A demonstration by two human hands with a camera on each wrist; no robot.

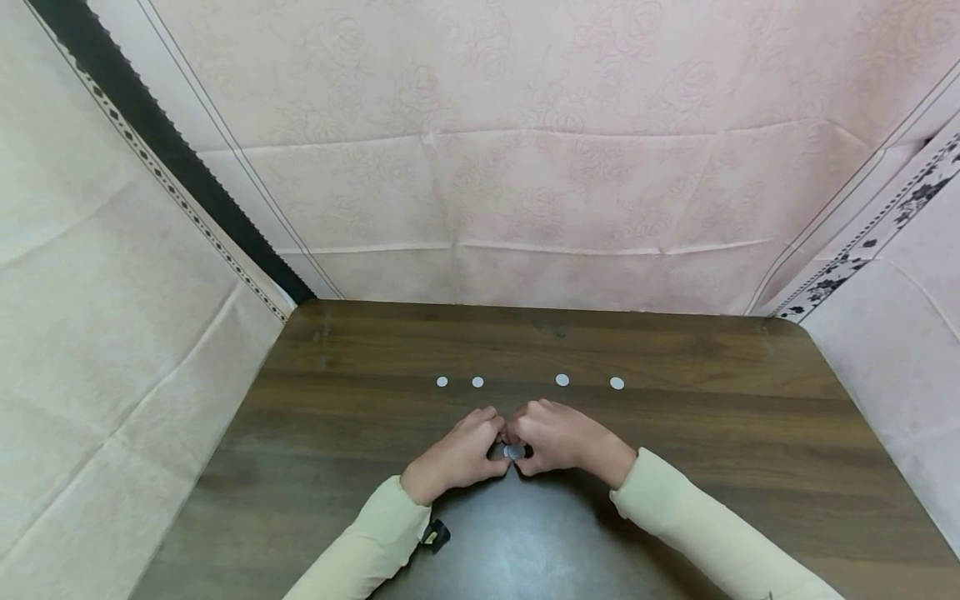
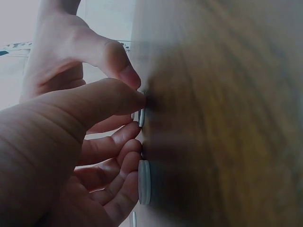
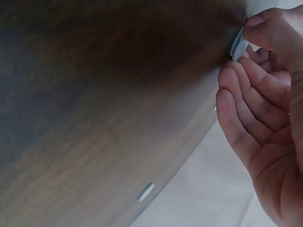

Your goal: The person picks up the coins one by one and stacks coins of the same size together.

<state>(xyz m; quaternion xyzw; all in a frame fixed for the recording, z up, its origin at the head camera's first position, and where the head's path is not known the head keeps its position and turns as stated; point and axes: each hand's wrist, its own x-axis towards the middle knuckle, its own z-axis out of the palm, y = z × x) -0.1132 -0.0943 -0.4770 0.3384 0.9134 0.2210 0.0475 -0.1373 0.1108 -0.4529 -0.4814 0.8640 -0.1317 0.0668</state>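
Small round discs, pale and coin-like, are at both hands. My left hand [image 1: 468, 447] and right hand [image 1: 562, 437] meet fingertip to fingertip just over the table. Between them, thumbs and forefingers pinch a silvery disc [image 1: 514, 452]. From the right wrist, this disc [image 3: 239, 46] shows as two thin layers face to face, set on edge between thumb and forefinger. In the left wrist view the left thumb and forefinger grip the disc [image 2: 141, 116], partly hidden. The left hand's other fingers curl loosely, with another disc [image 2: 145, 182] beyond them.
Beyond the hands, a row of flat white discs lies on the brown wooden table [image 1: 360, 433]: two at left, one [image 1: 477, 382] nearer the middle, and two at right, one [image 1: 617, 383] outermost. Pale patterned cloth [image 1: 525, 192] hangs behind the table and at both sides.
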